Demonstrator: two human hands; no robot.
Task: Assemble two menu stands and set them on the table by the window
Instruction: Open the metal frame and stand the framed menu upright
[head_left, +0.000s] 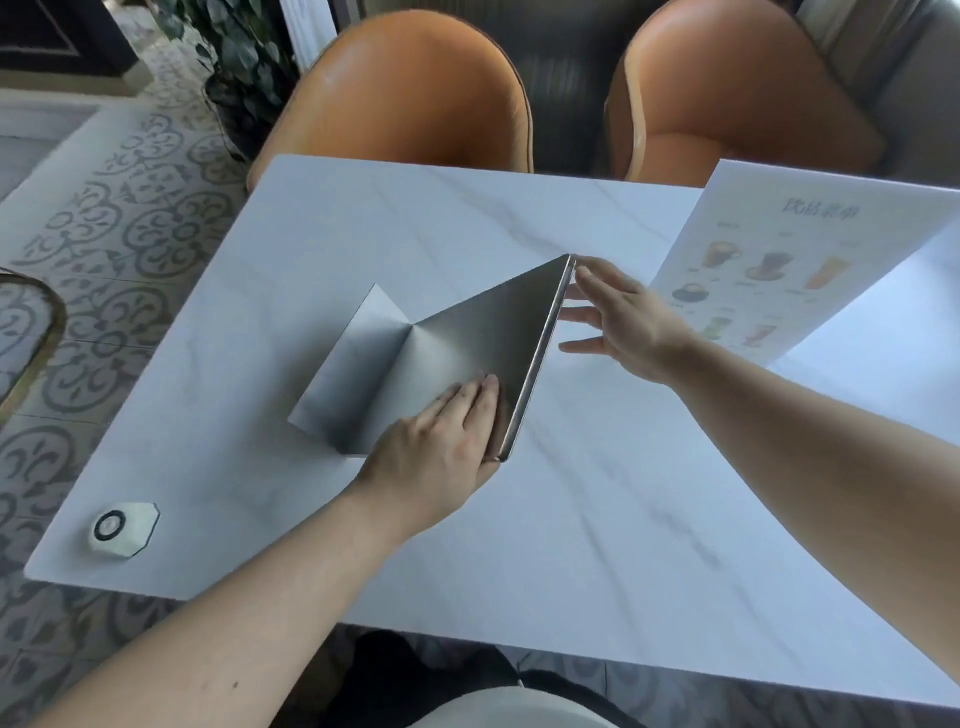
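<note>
White marble tabletop (597, 519) fills mid frame. Left hand (436, 441) lies flat on brushed-metal menu stand (441, 353) at frame centre, fingers (470, 402) pressed together w/ thumb hidden under the near corner. Stand = folded grey steel: upright panel w/ thin edge slot, flat foot to its left. Right hand (623, 322) just beside the panel's far edge, fingers spread, holding nothing. Printed drinks menu card (789, 260) stands upper right. Small white call button (124, 527) lower left. Two orange chairs (405, 88) beyond.

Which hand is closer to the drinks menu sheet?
Right. The right hand is open beside the menu sheet, just short of its left edge. The left hand rests flat on the metal stand, farther away.
</note>
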